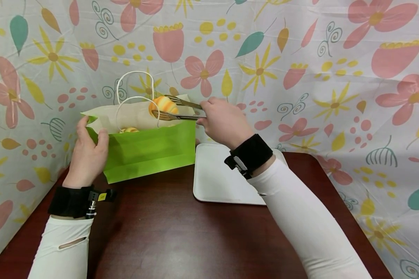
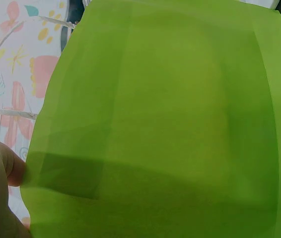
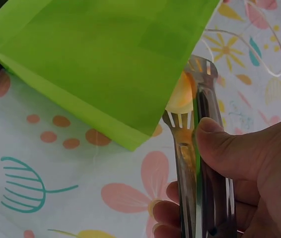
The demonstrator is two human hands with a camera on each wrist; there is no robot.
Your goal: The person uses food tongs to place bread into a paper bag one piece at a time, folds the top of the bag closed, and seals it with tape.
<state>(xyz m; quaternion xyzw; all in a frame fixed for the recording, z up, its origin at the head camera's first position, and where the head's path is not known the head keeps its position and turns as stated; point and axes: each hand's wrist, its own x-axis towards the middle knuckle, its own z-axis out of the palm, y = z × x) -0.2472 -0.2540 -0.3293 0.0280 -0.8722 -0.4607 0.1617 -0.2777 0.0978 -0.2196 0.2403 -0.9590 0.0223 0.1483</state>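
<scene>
A green paper bag point(image 1: 153, 149) with a pale inside and white cord handles point(image 1: 136, 72) stands tilted on the table. My left hand point(image 1: 89, 153) grips its left side near the rim, thumb towards the front; the left wrist view shows fingers point(image 2: 15, 168) at the paper's edge. My right hand point(image 1: 225, 122) holds metal tongs point(image 3: 212, 158), their slotted ends clasping a yellow-and-orange striped bread roll point(image 1: 165, 106) at the bag's mouth, behind a handle cord. Another striped roll point(image 1: 130, 130) shows inside the bag, mostly hidden by the front wall.
A white tray point(image 1: 216, 180) lies to the right of the bag, partly covered by my right forearm. The dark wooden table point(image 1: 174, 236) meets flower-patterned cloth point(image 1: 300, 97) at the back and both sides.
</scene>
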